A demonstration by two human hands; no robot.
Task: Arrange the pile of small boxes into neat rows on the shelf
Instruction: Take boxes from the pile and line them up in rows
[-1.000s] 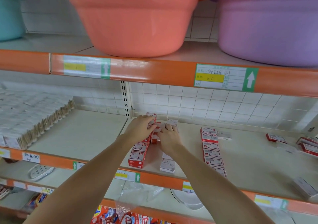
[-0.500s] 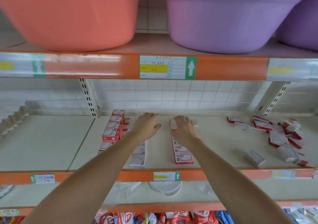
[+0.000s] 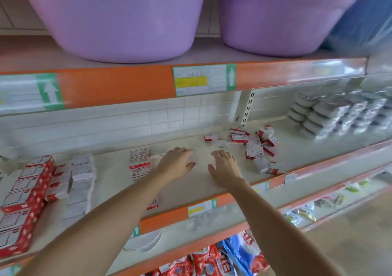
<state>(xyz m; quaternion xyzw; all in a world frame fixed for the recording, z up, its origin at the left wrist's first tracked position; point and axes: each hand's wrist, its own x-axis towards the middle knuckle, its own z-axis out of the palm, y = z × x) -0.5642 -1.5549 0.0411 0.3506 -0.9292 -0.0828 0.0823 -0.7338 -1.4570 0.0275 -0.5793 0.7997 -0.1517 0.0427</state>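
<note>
left hand [image 3: 177, 163]: flat, fingers spread and relaxed, holding nothing. Hovers over bare shelf [image 3: 199, 182] just right of the third row; can't tell if the palm touches the board.
right hand [image 3: 225, 167]: same, fingers loose, nothing held. Nearer the pile than my left.
pile [image 3: 257, 146]: loose red-and-white boxes, jumbled at the back right of the shelf near the upright; some flat, some tilted on each other. A few strays toward the front edge.
rows done [image 3: 27, 193]: far left, red boxes end to end front-to-back, a paler row just beside it, a third row [image 3: 139, 165] near my left wrist. Frame is blurred, exact count unclear.
handling guess: small cardboard cartons, probably light and stiff enough to pinch, but thin walls could crush. Smooth print, so likely to slide on the board.
grip: thumb and fingers across the long side faces, label up. Could take two or three stacked at once.
risk: nudging strays off the front lip.
progress: roughly half, I judge.
</note>
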